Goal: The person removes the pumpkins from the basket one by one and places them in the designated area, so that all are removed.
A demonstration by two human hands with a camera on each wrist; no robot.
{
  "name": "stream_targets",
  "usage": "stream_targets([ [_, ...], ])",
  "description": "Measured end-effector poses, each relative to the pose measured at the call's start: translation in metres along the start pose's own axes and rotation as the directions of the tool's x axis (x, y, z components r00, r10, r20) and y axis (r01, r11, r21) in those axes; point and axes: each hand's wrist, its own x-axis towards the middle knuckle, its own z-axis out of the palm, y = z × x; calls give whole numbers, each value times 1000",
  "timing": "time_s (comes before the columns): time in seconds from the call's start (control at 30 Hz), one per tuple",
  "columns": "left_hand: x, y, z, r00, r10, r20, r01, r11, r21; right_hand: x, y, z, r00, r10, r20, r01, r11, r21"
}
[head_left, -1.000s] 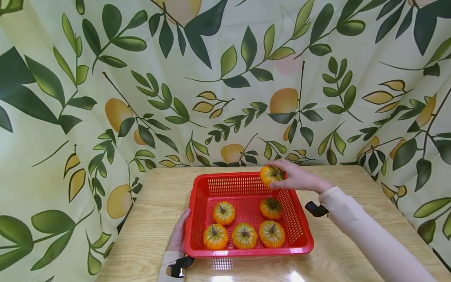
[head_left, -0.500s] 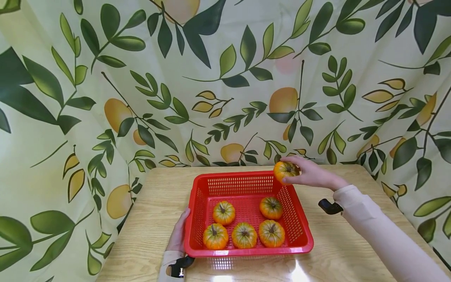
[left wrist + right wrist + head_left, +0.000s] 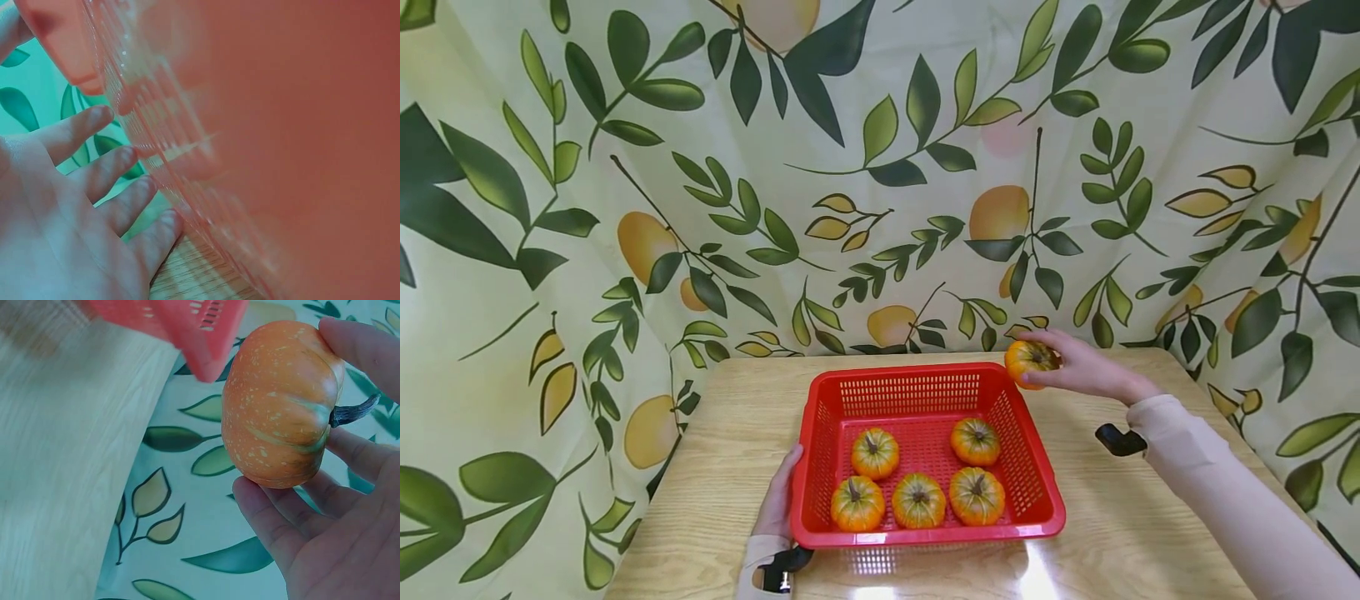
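Observation:
My right hand (image 3: 1086,367) holds a small orange pumpkin (image 3: 1028,363) between thumb and fingers, just outside the back right corner of the red plastic basket (image 3: 912,372). In the right wrist view the pumpkin (image 3: 275,403) has a dark stem pointing toward the palm. My left hand (image 3: 777,496) rests against the basket's left side. Seen from the left wrist, that hand (image 3: 81,206) has its fingers straight and spread, with fingertips at the basket wall (image 3: 169,125). Several similar pumpkins sit inside the basket, including one at the back left (image 3: 875,454) and one at the back right (image 3: 975,442).
Basket and hands are over a light wooden table (image 3: 730,417). Behind and beside it hangs a leaf-and-fruit patterned cloth (image 3: 842,183), close to the table's back edge.
My right hand has moved right with the pumpkin, from over the basket's back right corner to beyond its rim. The left hand and the other pumpkins stay in place.

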Motion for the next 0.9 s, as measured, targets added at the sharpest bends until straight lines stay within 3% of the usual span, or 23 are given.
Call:
stream_targets([
  [0.27,-3,-1,1,1000,-26,-13,26,999,24,-7,16,6,996,80,32,-80,997,4],
  [0.53,1,1,2,1000,7,-20,-6,999,34,-5,25,11,989,124,78,-126,992,22],
  [0.9,1,1,3,999,1,-37,0,1000,24,-4,50,26,991,104,81,-107,994,32],
])
